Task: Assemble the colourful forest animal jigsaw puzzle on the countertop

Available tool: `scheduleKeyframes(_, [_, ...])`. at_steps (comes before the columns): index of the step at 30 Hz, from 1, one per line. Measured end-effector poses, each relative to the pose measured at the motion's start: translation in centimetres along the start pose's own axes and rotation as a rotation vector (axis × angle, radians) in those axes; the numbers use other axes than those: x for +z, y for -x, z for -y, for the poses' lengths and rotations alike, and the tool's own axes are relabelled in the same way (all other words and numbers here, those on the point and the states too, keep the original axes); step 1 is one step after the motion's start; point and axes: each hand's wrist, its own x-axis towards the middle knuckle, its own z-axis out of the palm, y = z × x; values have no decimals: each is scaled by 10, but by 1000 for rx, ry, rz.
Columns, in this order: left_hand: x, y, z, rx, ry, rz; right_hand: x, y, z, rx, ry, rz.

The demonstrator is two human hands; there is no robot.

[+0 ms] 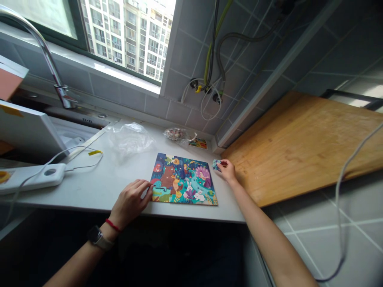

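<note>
The puzzle (179, 179) lay flat on the white countertop (95, 187), with the loosely curled left hand (131, 199) at its edge between eight and nine o'clock, perhaps to steady it, though whether those fingertips gripped anything I could not tell. At the puzzle's two o'clock, the right hand (228, 171) pinched a small printed piece (216, 164) by one side, probably leaving its picture readable; the clear plastic bag (128, 137) lay at ten o'clock, clear of both hands.

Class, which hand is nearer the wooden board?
Right: the right hand is beside the wooden board; the left hand is farther, at the left side of the jigsaw puzzle.
</note>
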Motion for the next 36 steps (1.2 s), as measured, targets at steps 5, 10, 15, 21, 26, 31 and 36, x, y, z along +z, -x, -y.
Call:
scheduleKeyframes(5, [0,-1,0,-14,13,5,20,73,30,107,-289,43])
scheduleKeyframes(10, [0,-2,1,-8,26,-7,39,136,63,184,-517,73])
scheduleKeyframes(15, [-6,-5,-7,-22,92,-5,59,175,90,369,-803,64])
scheduleKeyframes(21, [-12,4,-57,-185,351,16,84,226,103,505,-947,70])
scheduleKeyframes(26, [-7,20,-85,-477,644,34,92,271,111,542,-1022,200])
scheduleKeyframes(31, [-13,32,-88,-586,824,10,87,296,111,539,-965,313])
scheduleKeyframes(36, [-29,36,-81,-771,897,-21,76,300,109,474,-887,316])
